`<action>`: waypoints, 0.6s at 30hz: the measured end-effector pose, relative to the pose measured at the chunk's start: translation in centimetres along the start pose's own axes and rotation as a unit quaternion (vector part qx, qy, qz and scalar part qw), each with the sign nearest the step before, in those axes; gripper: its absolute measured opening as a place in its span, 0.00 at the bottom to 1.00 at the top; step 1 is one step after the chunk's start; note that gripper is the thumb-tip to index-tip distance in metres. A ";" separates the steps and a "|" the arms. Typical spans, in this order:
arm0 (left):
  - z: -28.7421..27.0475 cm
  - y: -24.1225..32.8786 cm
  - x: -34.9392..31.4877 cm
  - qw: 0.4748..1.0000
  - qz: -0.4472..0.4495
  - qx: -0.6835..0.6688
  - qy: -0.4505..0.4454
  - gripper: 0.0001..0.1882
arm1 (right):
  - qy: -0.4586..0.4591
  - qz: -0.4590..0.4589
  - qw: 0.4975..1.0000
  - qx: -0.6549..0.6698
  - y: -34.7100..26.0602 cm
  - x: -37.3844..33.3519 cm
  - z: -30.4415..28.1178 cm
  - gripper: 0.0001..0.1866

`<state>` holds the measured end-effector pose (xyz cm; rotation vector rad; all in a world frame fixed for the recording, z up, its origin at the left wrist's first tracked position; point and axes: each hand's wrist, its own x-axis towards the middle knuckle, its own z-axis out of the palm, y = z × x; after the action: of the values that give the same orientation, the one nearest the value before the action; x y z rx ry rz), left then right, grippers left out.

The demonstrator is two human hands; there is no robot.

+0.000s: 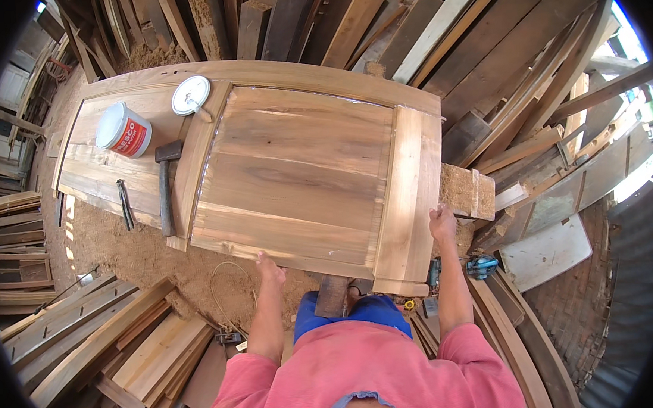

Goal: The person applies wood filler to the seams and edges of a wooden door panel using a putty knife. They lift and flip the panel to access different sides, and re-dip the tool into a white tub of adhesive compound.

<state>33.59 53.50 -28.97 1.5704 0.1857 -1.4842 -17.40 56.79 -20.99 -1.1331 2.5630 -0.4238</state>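
A large panelled wooden door (294, 165) lies flat in front of me. My left hand (271, 269) is closed on its near edge, left of my body. At the door's right end, my right hand (441, 223) grips the edge, fingers curled. On the door's left part stands a white bucket (124, 130) with a red label. Beside it a round white lid (190, 95) carries a small tool with a wooden handle (203, 115). A hammer (165, 188) lies across the left panel near the middle rail, and pincers (125, 204) rest close to the near edge.
Timber boards (346, 31) lean in a dense row behind the door. More stacked planks (156, 356) lie at the lower left. A sawdust-covered block (468, 190) juts out past the door's right end. A blue power tool (482, 267) and a white board (546, 254) are at the right.
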 end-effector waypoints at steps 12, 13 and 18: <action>-2.2 -1.7 -1.0 0.994 0.030 -0.068 -0.081 0.31 | -0.167 0.010 0.973 -0.161 -1.8 -0.4 -1.0 0.31; -2.2 -1.9 -0.6 0.994 0.028 -0.072 -0.078 0.31 | -0.180 -0.001 0.969 -0.169 -1.9 -0.2 -1.4 0.31; -1.8 -2.7 -0.8 0.993 0.033 -0.087 -0.072 0.34 | -0.234 0.007 0.932 -0.277 -4.7 4.7 -3.5 0.26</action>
<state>32.82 56.61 -29.96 1.3136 0.1737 -1.4820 -18.61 50.73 -16.73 -1.2003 2.2965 0.5551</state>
